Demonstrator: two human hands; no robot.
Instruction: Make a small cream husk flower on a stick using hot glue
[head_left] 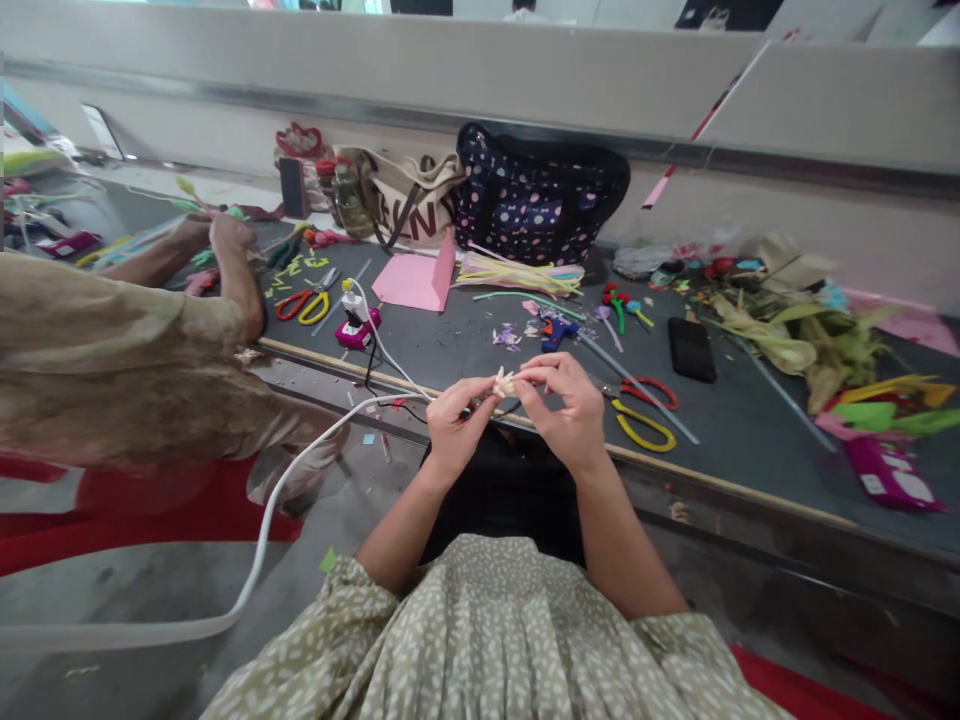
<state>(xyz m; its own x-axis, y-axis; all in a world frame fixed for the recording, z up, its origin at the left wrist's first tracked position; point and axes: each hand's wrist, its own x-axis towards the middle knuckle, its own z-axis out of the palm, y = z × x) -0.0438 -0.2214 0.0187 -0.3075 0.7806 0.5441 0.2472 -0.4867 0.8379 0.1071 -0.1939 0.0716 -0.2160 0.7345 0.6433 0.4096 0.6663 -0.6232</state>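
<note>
Between my two hands, just over the table's front edge, is a small cream-coloured flower shape (504,382) with thin petals. The fingers of my left hand (456,422) are closed on it from the left. My right hand (564,405) pinches at its right side with thumb and fingertips; the exact contact is too small to make out. Beyond the hands lie a blue glue gun (557,332) and a pile of small purple and cream pieces (507,337). Scissors with red and yellow handles (643,425) rest to the right of my right hand.
A white cable (274,500) runs left of my left hand to a plug on a purple power block (358,328). Pink paper (412,280), a bundle of pipe cleaners (521,273), a phone (691,350) and dried husks (799,350) lie on the table. A co-worker (127,350) sits at left.
</note>
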